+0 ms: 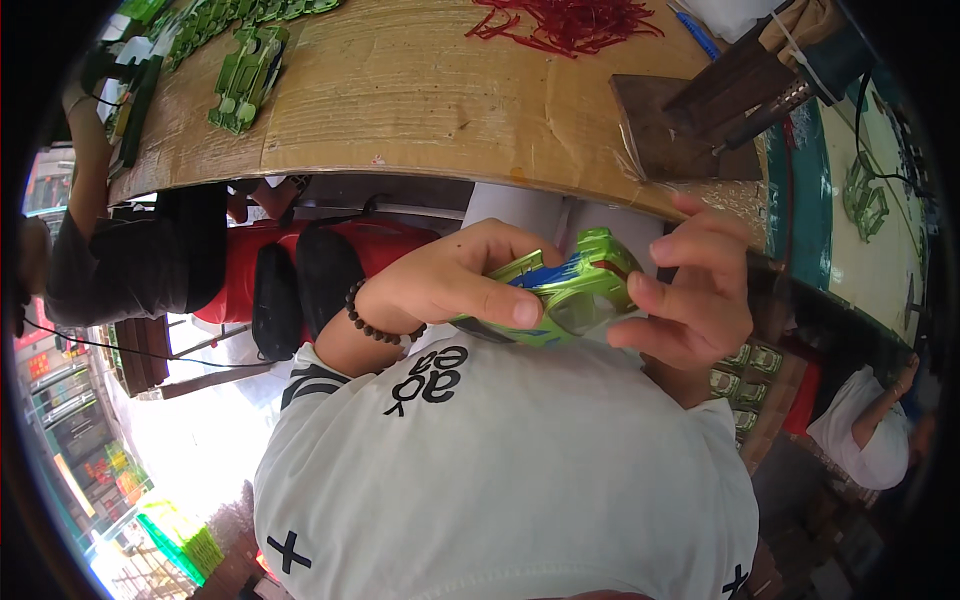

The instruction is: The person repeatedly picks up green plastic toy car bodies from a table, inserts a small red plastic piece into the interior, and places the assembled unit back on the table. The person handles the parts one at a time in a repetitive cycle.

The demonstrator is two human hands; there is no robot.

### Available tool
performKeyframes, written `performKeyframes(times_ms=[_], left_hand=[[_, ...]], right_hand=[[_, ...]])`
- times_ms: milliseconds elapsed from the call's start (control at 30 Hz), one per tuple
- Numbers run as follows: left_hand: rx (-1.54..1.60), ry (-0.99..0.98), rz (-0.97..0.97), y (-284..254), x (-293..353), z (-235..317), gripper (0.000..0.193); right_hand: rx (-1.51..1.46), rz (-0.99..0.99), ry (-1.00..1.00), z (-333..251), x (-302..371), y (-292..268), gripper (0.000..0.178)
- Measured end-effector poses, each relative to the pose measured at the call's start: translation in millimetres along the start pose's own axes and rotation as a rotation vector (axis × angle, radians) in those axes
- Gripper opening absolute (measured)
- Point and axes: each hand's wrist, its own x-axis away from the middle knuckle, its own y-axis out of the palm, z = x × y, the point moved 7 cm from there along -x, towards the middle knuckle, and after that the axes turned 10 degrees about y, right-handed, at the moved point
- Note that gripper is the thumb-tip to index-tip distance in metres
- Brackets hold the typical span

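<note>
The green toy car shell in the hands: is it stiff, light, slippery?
The car shell looks like thin moulded plastic, so probably light and fairly stiff. Its glossy surface may be slippery; the left hand and right hand both pinch it.

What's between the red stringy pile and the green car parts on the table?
Only bare cardboard table top lies between the red strands and the green car shells, as the head view shows.
</note>
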Motion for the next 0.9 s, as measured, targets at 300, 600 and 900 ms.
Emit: performKeyframes(times_ms=[300, 600, 900], left_hand=[[-0.7, 0.371, 0.434, 2.9, 1.9, 25.3, 0.053], [-1.52, 0.448, 0.448, 26.3, -6.0, 30.9, 0.068], [-1.003, 0.172, 0.135, 25.6, -18.9, 47.5, 0.067]], right_hand=[[-0.015, 0.284, 0.343, 18.8, 25.7, 22.3, 0.055], [-0.939, 0.577, 0.596, 48.9, 50.5, 58.8, 0.056], [-1.947, 0.531, 1.195, 72.2, 79.3, 52.8, 0.041]])
